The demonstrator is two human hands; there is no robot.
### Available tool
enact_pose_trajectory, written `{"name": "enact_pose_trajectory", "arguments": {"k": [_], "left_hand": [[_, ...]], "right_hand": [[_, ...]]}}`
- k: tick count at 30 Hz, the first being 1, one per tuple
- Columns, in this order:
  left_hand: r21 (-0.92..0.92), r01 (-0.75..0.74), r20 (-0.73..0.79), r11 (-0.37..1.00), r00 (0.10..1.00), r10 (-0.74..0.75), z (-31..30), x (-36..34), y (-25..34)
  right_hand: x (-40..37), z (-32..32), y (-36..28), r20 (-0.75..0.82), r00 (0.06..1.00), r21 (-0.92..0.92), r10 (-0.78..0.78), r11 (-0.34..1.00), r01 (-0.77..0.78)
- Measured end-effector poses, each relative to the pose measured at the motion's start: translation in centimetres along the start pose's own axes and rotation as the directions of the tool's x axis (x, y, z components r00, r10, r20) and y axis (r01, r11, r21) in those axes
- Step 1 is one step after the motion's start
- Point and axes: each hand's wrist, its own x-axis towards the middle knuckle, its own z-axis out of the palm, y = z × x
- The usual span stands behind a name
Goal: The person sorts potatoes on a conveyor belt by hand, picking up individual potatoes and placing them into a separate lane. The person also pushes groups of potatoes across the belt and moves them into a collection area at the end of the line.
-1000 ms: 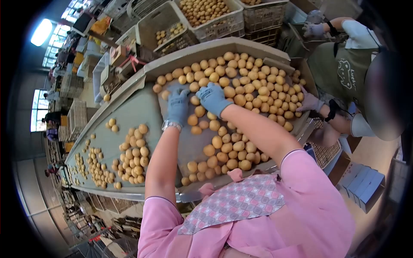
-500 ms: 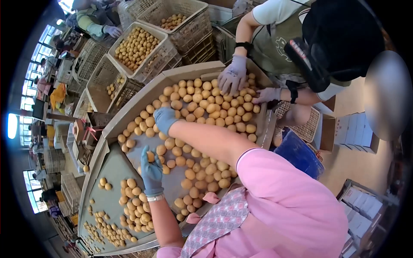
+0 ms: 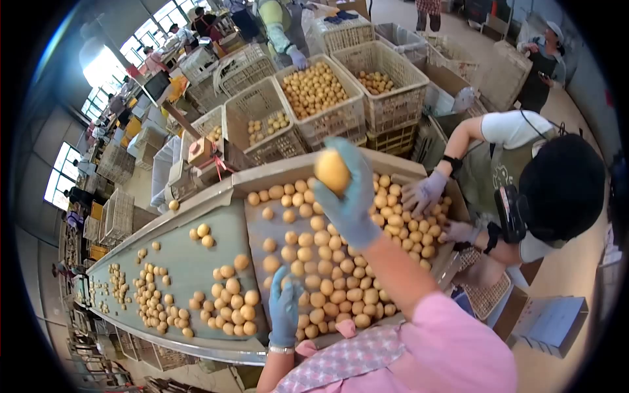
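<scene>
Raised above the sorting table, my right hand (image 3: pixel 352 200) in a blue glove is closed around a round yellow fruit (image 3: pixel 332 171), held up close to the camera. My left hand (image 3: pixel 284 313), also gloved in blue, is low over the near left of the fruit, its fingers curled around another round fruit (image 3: pixel 286 282) that is partly hidden. Many similar fruits (image 3: pixel 341 288) lie spread on the table surface (image 3: pixel 262 223) beneath both hands. A co-worker's grey-gloved hands (image 3: pixel 424 194) touch the fruit at the right end.
Left of the table runs a green conveyor belt (image 3: pixel 177 242) with scattered fruit. Behind the raised rim (image 3: pixel 288 169) stand plastic crates (image 3: pixel 327 118) holding fruit. A co-worker in a black cap (image 3: pixel 567 180) leans in from the right. Cardboard boxes (image 3: pixel 553 324) sit on the floor.
My right hand has lifted from the fruit and now holds one up. The view has shifted, showing more of the room and belt. My left hand still has a fruit.
</scene>
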Motion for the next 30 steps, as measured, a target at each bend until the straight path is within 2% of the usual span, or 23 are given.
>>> {"name": "enact_pose_trajectory", "arguments": {"k": [1,3,4,5,6,7,8,9,11,12,13,14,15,16,17,18,20,22,24,25,27,28,30], "left_hand": [[0.035,-0.02,-0.02,0.999,1.0,0.021,0.3,-0.4,0.4],[0.105,-0.125,-0.051,0.987,0.99,0.13,3.0,-0.8,2.5],[0.13,-0.211,-0.051,0.969,0.974,0.219,4.2,-1.0,3.2],[0.157,-0.296,-0.053,0.942,0.95,0.308,4.5,-1.3,4.1],[0.088,-0.29,-0.078,0.953,0.952,0.297,4.4,-1.4,4.9],[0.338,-0.362,-0.08,0.869,0.909,0.41,4.4,-1.8,6.1],[0.317,-0.405,-0.109,0.857,0.883,0.457,3.8,-1.6,6.2],[0.299,-0.439,-0.144,0.847,0.857,0.495,3.2,-1.5,6.1],[0.54,-0.41,0.045,0.735,0.886,0.461,2.5,-1.7,6.2],[0.659,-0.414,0.184,0.628,0.898,0.4,1.9,-1.8,5.7],[0.756,-0.413,0.284,0.508,0.906,0.314,1.3,-2.6,5.1],[0.642,-0.398,0.315,0.655,0.916,0.248,0.1,-3.1,3.6],[0.751,-0.433,0.327,0.498,0.9,0.29,-0.4,-4.0,3.2],[0.778,-0.432,0.294,0.456,0.892,0.345,-1.0,-4.8,3.4],[0.804,-0.424,0.259,0.416,0.88,0.397,-1.6,-5.3,3.7],[0.789,-0.443,0.271,0.425,0.873,0.406,-2.1,-5.0,3.6],[0.773,-0.455,0.275,0.442,0.868,0.413,-3.1,-4.7,3.2],[0.776,-0.569,0.466,0.271,0.808,0.362,-2.0,-4.5,4.2],[0.776,-0.622,0.603,0.103,0.78,0.17,-0.6,-5.2,6.9],[0.743,-0.663,0.656,0.09,0.748,0.099,-0.7,-5.4,7.4],[0.701,-0.712,0.713,0.035,0.701,-0.01,-2.0,-6.3,8.2],[0.673,-0.74,0.737,-0.011,0.672,-0.07,-3.2,-6.1,7.7],[0.595,-0.799,0.776,-0.088,0.599,-0.198,-7.1,-5.1,6.2]], "right_hand": [[3.3,1.8,0.1,-0.023,0.976,-0.012,-0.215,0.977,0.215],[6.6,8.7,2.5,0.128,0.99,-0.073,-0.054,0.995,0.064],[5.8,9.9,3.8,0.285,0.958,-0.161,0.043,0.987,0.004],[4.1,11.5,5.8,0.423,0.893,-0.252,0.152,0.967,-0.045],[3.4,12.8,7.7,0.539,0.803,-0.345,0.254,0.937,-0.064],[0.2,12.0,7.0,0.488,0.863,-0.249,0.127,0.968,-0.002],[-0.1,9.5,3.9,0.738,0.605,-0.146,0.299,0.946,-0.289],[-2.9,7.1,1.3,0.785,0.552,-0.034,0.282,0.909,-0.416],[-9.2,1.4,-4.4,0.879,0.357,0.078,0.317,0.644,-0.761],[-12.3,-1.4,-6.8,0.919,0.189,0.054,0.345,0.364,-0.93],[-14.8,-3.8,-8.5,0.937,0.018,0.005,0.348,0.037,-0.999],[-16.7,-5.7,-9.2,0.94,-0.108,-0.03,0.323,-0.237,-0.971],[-17.9,-7.3,-8.8,0.935,-0.173,-0.038,0.308,-0.401,-0.915],[-19.8,-8.8,-7.2,0.936,-0.204,-0.038,0.286,-0.495,-0.868],[-21.2,-9.9,-2.9,0.943,-0.168,0.025,0.288,-0.563,-0.826],[-22.1,-10.8,2.8,0.944,-0.071,0.142,0.323,-0.592,-0.794],[-15.4,-9.1,13.3,0.898,0.131,0.359,0.42,-0.525,-0.772],[-3.6,-5.4,20.8,0.801,0.304,0.536,0.516,-0.392,-0.748],[4.8,-3.3,19.0,0.482,0.326,0.757,0.813,-0.2,-0.622],[6.3,-2.4,14.5,0.314,0.215,0.655,0.925,-0.047,-0.755],[1.0,-3.1,9.4,0.466,0.357,0.387,0.809,0.177,-0.905],[-2.7,-3.9,7.7,0.557,0.408,0.321,0.723,0.266,-0.909],[-9.2,-8.9,-0.4,0.646,0.438,0.003,0.625,0.571,-0.821]]}}
